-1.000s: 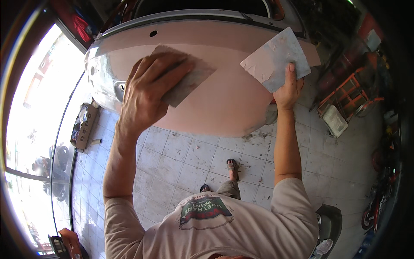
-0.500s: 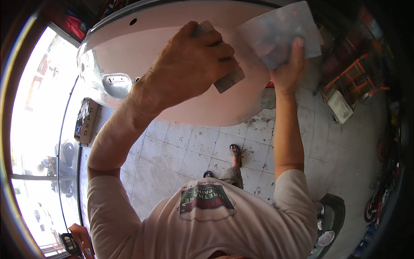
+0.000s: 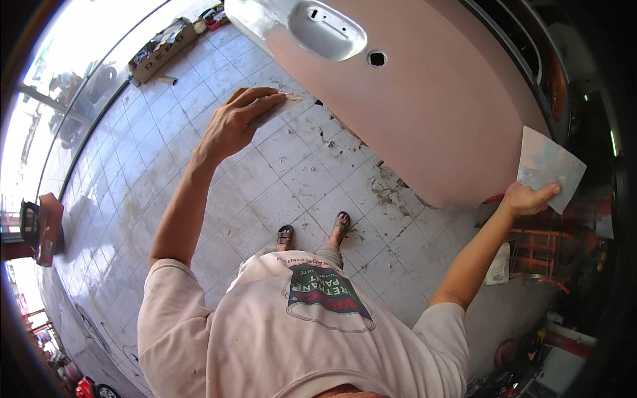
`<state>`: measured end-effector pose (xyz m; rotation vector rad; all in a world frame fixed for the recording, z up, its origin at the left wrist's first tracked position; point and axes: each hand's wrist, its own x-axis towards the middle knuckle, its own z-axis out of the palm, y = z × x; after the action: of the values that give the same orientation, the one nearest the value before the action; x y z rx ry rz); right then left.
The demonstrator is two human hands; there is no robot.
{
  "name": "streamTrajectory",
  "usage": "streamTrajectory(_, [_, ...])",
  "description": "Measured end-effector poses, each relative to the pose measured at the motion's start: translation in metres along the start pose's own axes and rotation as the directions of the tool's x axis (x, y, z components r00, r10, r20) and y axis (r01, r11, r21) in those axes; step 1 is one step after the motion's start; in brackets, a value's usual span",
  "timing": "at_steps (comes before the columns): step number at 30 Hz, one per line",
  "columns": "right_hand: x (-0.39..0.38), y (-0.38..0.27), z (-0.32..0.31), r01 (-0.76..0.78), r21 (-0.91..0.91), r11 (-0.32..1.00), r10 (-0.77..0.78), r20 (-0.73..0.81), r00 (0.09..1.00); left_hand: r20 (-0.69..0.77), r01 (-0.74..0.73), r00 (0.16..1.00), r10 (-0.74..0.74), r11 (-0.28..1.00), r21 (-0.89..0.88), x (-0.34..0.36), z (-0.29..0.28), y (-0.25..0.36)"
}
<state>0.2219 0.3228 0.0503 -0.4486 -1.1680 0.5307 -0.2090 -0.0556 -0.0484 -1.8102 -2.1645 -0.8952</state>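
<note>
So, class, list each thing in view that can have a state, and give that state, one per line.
Left hand: closed on the spreader, apart from the car panel
Spreader: held, pinkish paste at its tip
Right hand: gripping the square plate
Square plate: held, smeared pinkish
Car panel: mostly coated pinkish
Recess: bare metal
Round hole: open
Cardboard box: open, filled
Floor: dirty
</note>
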Motion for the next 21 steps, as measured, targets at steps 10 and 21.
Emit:
streamTrajectory(10, [0.005,-0.002,0.0,-0.033,-0.083,0.996,0.032,-0.013,0.999,-0.185,-0.235,0.945,0.268,0.955,0.182,0.085,0.039,0.006])
streamTrajectory(21, [0.008,0.003,-0.005,-0.07,-0.022,0.997,0.07,0.001,0.998,-0.103,-0.213,0.971,0.216,0.976,0.041,0.02,0.077,-0.013])
